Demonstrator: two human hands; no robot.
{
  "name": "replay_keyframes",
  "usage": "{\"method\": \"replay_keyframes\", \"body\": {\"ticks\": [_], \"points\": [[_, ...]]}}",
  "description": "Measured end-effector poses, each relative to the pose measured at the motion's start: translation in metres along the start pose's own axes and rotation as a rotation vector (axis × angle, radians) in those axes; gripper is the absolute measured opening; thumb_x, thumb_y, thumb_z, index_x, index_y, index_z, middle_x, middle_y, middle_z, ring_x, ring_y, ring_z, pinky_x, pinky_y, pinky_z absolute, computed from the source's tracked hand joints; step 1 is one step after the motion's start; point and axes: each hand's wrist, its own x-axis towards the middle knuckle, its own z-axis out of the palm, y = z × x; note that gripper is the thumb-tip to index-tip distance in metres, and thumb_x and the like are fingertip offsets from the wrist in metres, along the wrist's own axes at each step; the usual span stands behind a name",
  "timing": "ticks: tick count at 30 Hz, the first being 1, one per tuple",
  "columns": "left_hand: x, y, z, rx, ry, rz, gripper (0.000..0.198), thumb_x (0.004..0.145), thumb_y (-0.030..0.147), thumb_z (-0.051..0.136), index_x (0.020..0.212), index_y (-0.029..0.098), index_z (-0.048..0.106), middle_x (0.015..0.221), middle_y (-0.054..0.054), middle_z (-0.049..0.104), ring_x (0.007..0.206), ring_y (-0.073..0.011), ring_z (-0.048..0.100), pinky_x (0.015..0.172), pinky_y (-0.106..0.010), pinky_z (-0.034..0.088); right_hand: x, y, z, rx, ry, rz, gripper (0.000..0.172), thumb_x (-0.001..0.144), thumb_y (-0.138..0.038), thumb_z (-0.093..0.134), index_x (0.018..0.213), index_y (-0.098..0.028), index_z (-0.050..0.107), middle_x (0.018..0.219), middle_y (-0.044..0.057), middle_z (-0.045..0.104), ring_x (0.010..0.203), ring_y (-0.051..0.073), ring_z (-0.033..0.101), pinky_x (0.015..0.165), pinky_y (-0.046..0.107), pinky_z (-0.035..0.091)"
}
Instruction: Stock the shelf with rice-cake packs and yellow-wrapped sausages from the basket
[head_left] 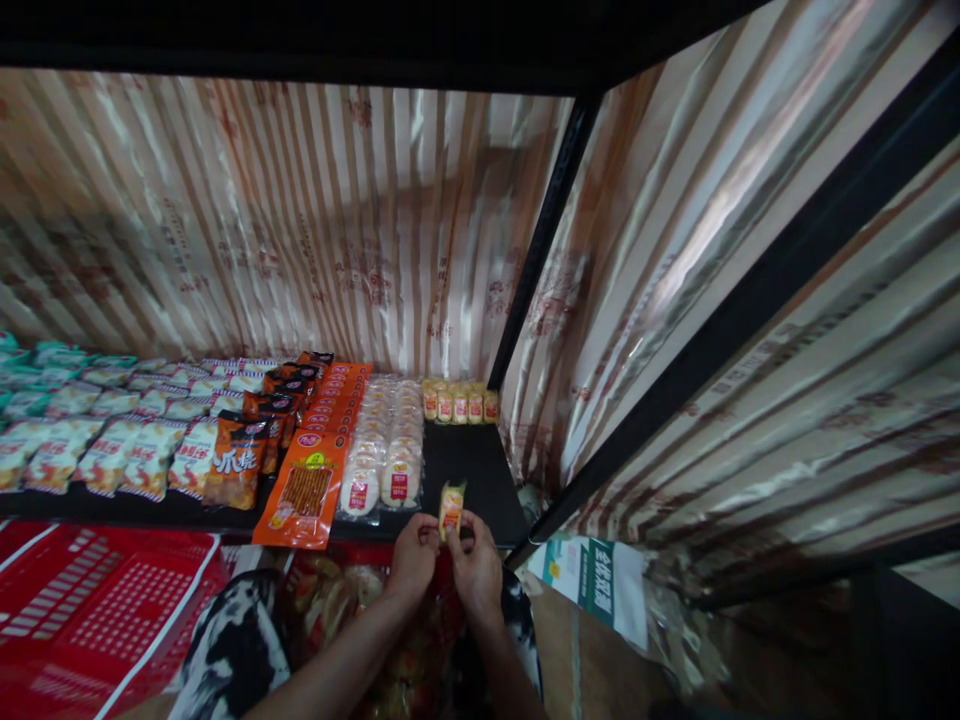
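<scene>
A small yellow packet point(451, 510) with a red and white label stands upright between my hands, over the front part of a black shelf point(469, 465). My right hand point(477, 562) grips its lower right side between thumb and fingers. My left hand point(415, 553) is just left of the packet, its fingers drawn together; whether they pinch its edge is too small to tell. At the back right corner of the shelf sits a row of similar yellow packets point(460, 402). Left of the bare shelf part lie two columns of white round packaged snacks point(402, 465).
Orange bags point(311, 480), a dark-and-orange bag point(238, 460) and white snack bags point(154, 455) fill the shelf leftward. Below are a red basket point(112, 610) and a bag of packets point(322, 595). A black post point(544, 240) and striped sheeting point(300, 220) bound the shelf.
</scene>
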Motion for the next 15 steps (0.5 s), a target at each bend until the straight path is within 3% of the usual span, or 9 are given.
{"method": "replay_keyframes", "body": {"ticks": [6,15], "points": [[0.018,0.005,0.007,0.239,-0.027,-0.019,0.021,0.082,0.024,0.043,0.085,0.019,0.063,0.088,-0.003,0.068,0.087,-0.0147,0.061,0.076,-0.024,0.045,0.015,0.003,0.005,-0.006,0.005,-0.024,0.043,0.076,-0.038,0.048,0.112,-0.015,0.057,0.1,0.01,0.062,0.065,0.016,0.063,0.065,0.028,0.049],[0.035,0.017,0.013,0.353,-0.064,-0.013,0.025,0.085,0.025,0.039,0.088,0.018,0.063,0.094,-0.005,0.068,0.09,-0.0158,0.061,0.08,-0.024,0.043,0.033,0.0,0.015,-0.105,0.002,-0.004,0.043,0.077,-0.033,0.049,0.116,-0.013,0.054,0.098,0.01,0.059,0.065,0.016,0.062,0.062,0.027,0.048]]}}
